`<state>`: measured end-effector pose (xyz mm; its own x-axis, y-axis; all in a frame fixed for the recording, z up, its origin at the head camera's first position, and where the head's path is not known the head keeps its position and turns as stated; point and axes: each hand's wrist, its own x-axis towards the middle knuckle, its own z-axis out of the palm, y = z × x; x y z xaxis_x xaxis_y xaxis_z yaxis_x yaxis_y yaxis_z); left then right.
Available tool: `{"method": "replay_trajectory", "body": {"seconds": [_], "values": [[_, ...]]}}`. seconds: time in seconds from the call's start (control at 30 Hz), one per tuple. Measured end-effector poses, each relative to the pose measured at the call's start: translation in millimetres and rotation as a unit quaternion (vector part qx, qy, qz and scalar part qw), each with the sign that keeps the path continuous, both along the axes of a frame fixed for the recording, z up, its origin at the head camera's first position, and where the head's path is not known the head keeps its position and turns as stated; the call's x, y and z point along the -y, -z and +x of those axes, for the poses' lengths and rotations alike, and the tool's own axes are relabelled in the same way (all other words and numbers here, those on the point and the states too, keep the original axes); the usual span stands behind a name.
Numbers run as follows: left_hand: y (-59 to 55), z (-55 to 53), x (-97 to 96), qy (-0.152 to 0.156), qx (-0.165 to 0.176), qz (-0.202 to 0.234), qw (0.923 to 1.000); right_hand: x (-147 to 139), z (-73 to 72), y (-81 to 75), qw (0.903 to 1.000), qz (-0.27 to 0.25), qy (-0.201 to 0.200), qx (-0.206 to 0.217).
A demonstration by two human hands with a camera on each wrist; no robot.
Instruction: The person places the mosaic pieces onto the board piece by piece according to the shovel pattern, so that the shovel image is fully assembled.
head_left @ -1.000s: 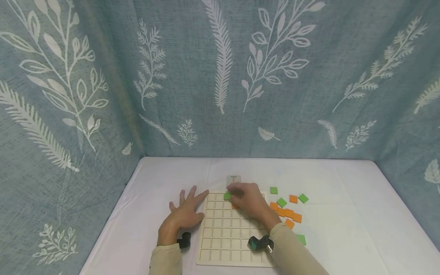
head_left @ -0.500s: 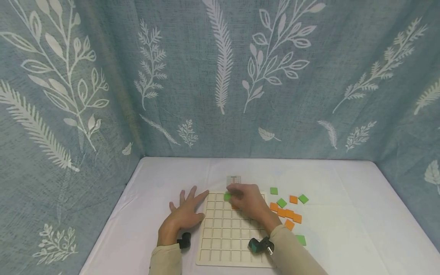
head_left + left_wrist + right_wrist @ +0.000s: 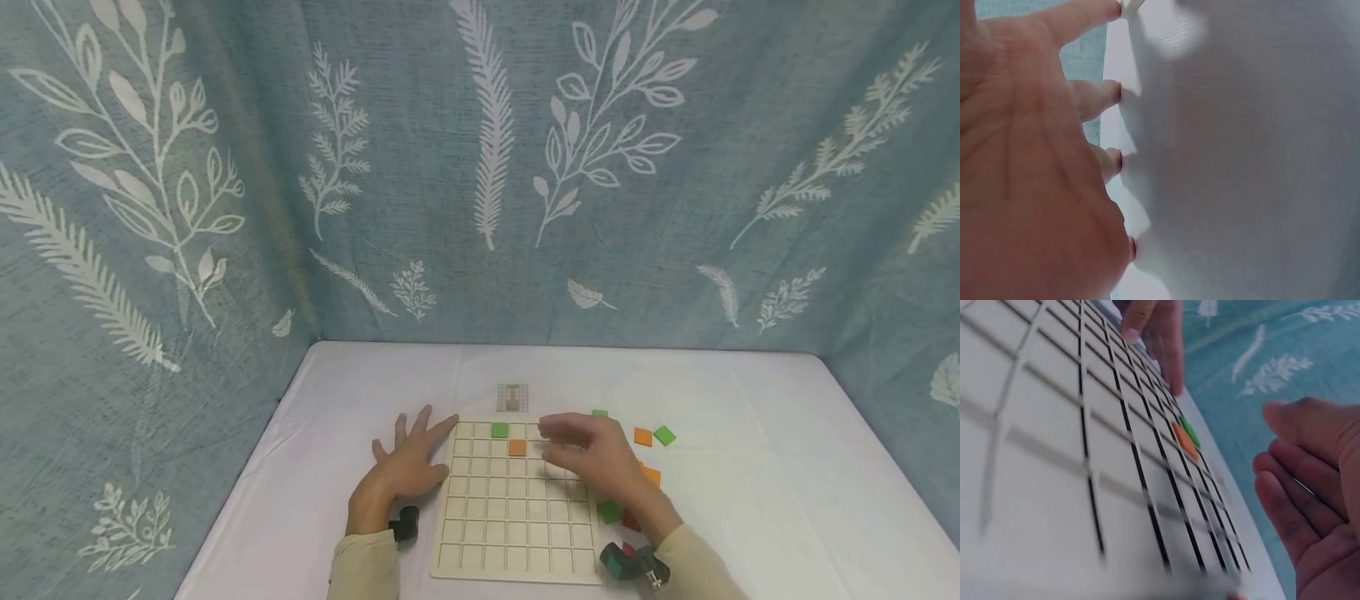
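Observation:
A pale wooden grid board (image 3: pixel 495 508) lies on the white table. One green tile (image 3: pixel 500 430) sits in its top row, and an orange tile (image 3: pixel 517 448) is in the row below, one column to the right. My left hand (image 3: pixel 407 467) rests with fingers spread, its index fingertip and thumb at the board's left edge; in the left wrist view the fingertips touch the cloth. Above the board's right side hovers my right hand (image 3: pixel 600 458), fingers loosely bent and apart from the thumb. The right wrist view shows nothing between those fingers (image 3: pixel 1285 500).
Beyond the board lies a small card (image 3: pixel 513 397) printed with a grid pattern. Loose tiles are scattered right of the board: a green tile (image 3: pixel 664 435), an orange tile (image 3: pixel 642 437) and red tiles (image 3: pixel 632 520), some hidden by the right arm. A patterned curtain (image 3: pixel 480 167) hangs behind.
My right hand has let go of the green tile at the board's top row and moved right, uncovering the orange tile. The left hand stays in place.

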<state>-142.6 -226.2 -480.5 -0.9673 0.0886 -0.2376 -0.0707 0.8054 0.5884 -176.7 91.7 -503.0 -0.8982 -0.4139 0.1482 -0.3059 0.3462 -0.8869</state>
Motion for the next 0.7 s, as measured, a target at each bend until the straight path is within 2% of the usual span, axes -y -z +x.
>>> {"method": "replay_trajectory", "body": {"seconds": [0.23, 0.37, 0.47, 0.6, 0.7], "values": [[-0.1, -0.8, 0.3, 0.005, 0.008, 0.0, 1.0, -51.9, 26.6, -2.3, 0.9995, -0.006, 0.015, 0.029], [1.9, -1.9, 0.7, 0.004, 0.008, 0.003, 1.0, -80.1, 43.1, -3.3, 0.9984, 0.013, 0.042, 0.034], [1.8, -2.0, 1.0, 0.005, 0.009, 0.006, 0.9999, -99.7, 54.9, -4.7, 0.9957, 0.053, 0.074, 0.019], [14.7, -5.3, 3.9, 0.004, -0.006, 0.011, 0.9999, -121.7, 67.1, -3.6, 0.9859, 0.116, 0.121, -0.002], [23.6, -7.4, 5.3, 0.004, -0.017, 0.012, 0.9998, -135.1, 73.4, -0.9, 0.9771, 0.152, 0.149, 0.005]]}}
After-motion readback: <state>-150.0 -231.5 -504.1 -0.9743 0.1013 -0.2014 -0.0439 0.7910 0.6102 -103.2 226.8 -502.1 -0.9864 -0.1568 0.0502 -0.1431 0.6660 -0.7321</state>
